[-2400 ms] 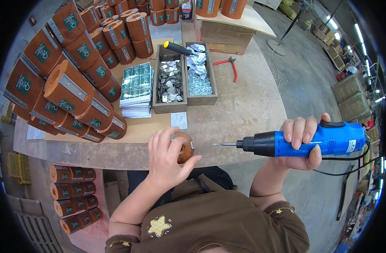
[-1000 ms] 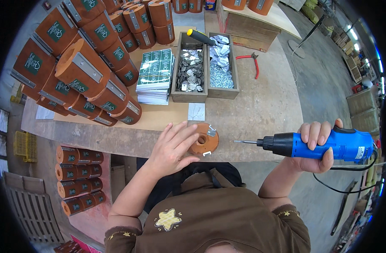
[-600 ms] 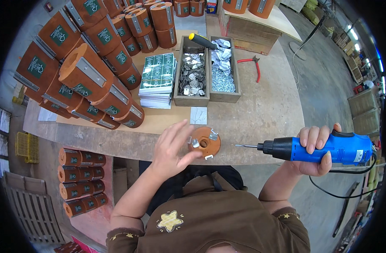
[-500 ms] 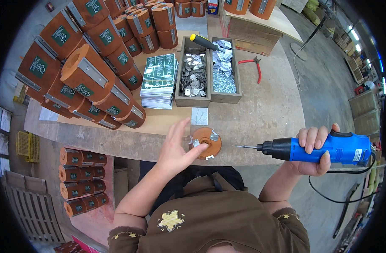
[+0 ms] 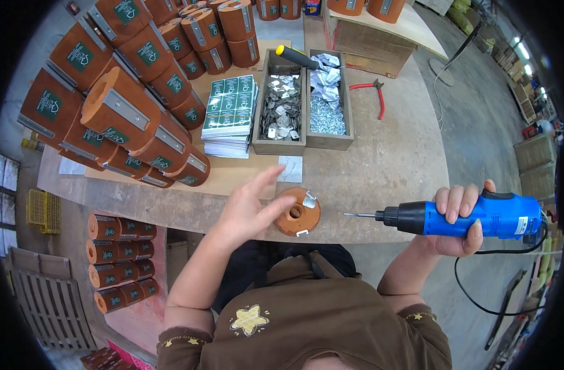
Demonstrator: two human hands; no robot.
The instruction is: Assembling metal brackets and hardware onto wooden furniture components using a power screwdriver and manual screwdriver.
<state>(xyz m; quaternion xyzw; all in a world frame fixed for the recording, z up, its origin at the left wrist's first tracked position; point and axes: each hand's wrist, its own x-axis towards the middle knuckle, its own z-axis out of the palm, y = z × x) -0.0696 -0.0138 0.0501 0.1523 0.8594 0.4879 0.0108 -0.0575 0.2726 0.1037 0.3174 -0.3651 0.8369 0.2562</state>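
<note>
1. Orange disc [image 5: 297, 212] lies at the worktop [image 5: 393, 154] near edge, metal clips on top.
2. Left hand [image 5: 248, 208], fingers spread and empty, sits at its 9 o'clock; a brush could likely push the disc off.
3. Right hand [image 5: 457, 216] clenches the blue screwdriver [image 5: 461, 217], bit at the disc's 3 o'clock; misaligned, it may skid off a clip.

Blue electric screwdriver [image 5: 473, 217] with black nose; terracotta-orange disc [image 5: 296, 213] bearing silver brackets; orange cylinders [image 5: 118, 111] with green labels, grey strips; red-handled pliers [image 5: 372, 95]; pale grey counter [image 5: 393, 154].
</note>
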